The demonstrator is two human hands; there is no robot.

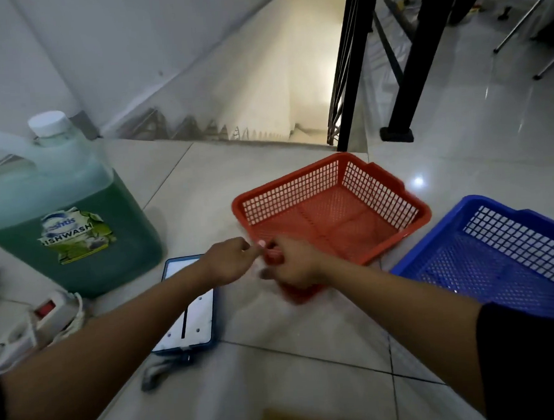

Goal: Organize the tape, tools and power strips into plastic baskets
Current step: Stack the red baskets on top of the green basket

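on the tiled floor at the head of a stairwell, items as follows. red basket (334, 206): mesh plastic, centre, nothing in it, its near corner under my hands. my right hand (293, 264): fingers curled shut around that near rim. my left hand (230, 261): just left of the right, fingertips pinched toward the same rim; blurred, so i cannot tell whether it truly grips. blue basket (499, 261): mesh plastic, right of the red one, close beside it, nothing in it. power strip (39, 325): white, red switch, near left, partly behind my left forearm. blue-edged flat case (191, 312): near centre-left, beneath my left wrist, a small grey item at its near end, too blurred to name. dishwash jug (61, 206): green liquid, white cap, far left. black railing post (403, 72): far right of the stairs.
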